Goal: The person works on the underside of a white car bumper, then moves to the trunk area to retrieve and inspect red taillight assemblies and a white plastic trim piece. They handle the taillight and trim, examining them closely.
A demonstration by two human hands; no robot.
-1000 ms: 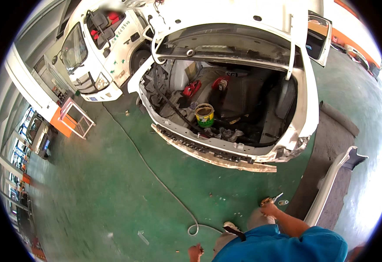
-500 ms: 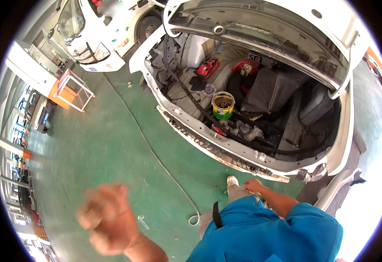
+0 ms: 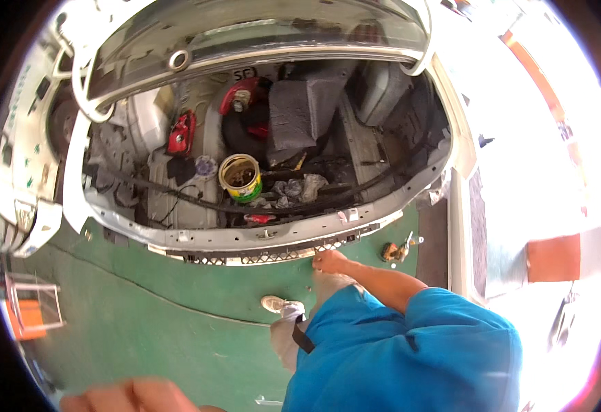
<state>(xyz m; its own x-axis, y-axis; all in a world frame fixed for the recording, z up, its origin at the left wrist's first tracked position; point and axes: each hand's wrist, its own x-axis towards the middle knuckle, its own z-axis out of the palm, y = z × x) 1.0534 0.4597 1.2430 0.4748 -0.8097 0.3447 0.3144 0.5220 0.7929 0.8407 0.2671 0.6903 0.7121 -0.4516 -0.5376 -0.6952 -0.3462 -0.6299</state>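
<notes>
My right hand is closed just below the white car's bumper beam; anything inside its fingers is hidden. My left hand enters blurred at the lower edge, fingertips cut off. A brass-coloured hand tool lies on the floor right of my right hand. Inside the open trunk sit a yellow-and-green can, a red lamp-like part, a dark folded mat and crumpled plastic.
A white truck stands at the left, a metal frame stand below it. A hose crosses the green floor. At my right, a long white panel lies on a grey sheet.
My right hand has left the brass tool on the floor and moved toward the bumper. My left hand has dropped to the lower edge. My view has swung round, centring the trunk higher in frame.
</notes>
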